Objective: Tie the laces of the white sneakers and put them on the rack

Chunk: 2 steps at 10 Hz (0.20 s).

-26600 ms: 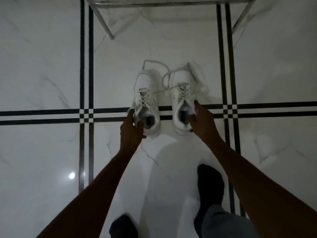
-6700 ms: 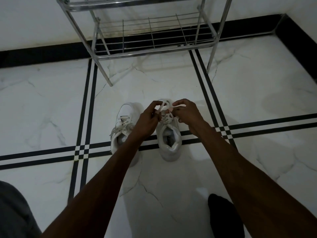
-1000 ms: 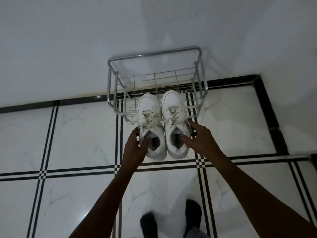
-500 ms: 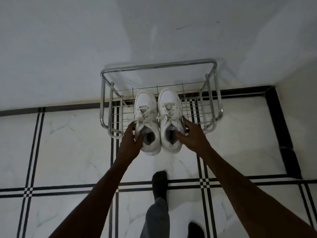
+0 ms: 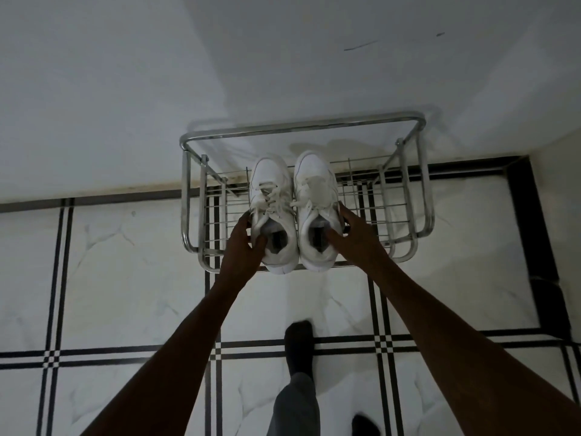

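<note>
Head view, looking steeply down at a white marble floor (image 5: 125, 278) crossed by paired black inlay lines. Nearest the camera, a grey trouser leg (image 5: 294, 404) ends in a dark socked foot (image 5: 299, 347) planted on one of the line crossings; the toe of a second dark sock (image 5: 364, 424) shows at the bottom edge, to the right. Two bare forearms reach forward from the lower corners and converge on the shoes.

The left hand (image 5: 242, 247) is closed on the left sneaker (image 5: 272, 209), fingers on its outer side by the collar and thumb curled over the collar edge near the opening. The right hand (image 5: 355, 239) grips the right sneaker (image 5: 316, 202) in the same way, fingers along the outer side and thumb at the rim of the opening. The two white sneakers lie side by side, touching along their inner flanks, toes pointing far toward the wall and heels near. Their laces (image 5: 273, 196) appear drawn into knots over the tongues, though the dim light blurs the detail.

Both shoes sit over the top wire shelf of the chrome rack (image 5: 301, 125), left of its centre, with the heels reaching the near rail. Whether the soles fully rest on the wires cannot be told. The rack stands against the plain white wall (image 5: 283, 58), where a black skirting band (image 5: 471, 169) meets the floor.
</note>
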Motion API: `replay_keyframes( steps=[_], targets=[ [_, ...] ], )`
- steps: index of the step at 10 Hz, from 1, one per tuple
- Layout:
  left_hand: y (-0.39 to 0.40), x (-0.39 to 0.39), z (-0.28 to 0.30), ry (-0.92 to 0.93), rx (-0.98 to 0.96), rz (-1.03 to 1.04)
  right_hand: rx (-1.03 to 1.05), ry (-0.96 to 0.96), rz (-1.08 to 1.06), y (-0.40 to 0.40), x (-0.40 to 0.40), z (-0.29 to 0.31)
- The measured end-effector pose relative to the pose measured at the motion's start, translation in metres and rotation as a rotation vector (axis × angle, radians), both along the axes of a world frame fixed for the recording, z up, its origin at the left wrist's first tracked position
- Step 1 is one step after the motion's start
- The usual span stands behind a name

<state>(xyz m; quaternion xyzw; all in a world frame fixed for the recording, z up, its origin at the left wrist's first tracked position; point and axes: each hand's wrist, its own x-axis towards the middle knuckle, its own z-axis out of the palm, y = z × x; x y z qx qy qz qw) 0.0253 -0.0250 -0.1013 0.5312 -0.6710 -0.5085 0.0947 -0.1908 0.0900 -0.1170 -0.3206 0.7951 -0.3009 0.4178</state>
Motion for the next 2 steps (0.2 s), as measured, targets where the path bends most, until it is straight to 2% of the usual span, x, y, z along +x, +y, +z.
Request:
replay_keyframes(
  steps=[1,2],
  targets=[
    [0.001,0.003,-0.003,-0.005,-0.002,-0.031,0.010,-0.010,0.042,0.001,0.001,0.001],
    [-0.004,0.002,-0.001,-0.129,-0.126,-0.025,0.075,0.059,-0.023,0.000,-0.002,0.015]
  ],
)
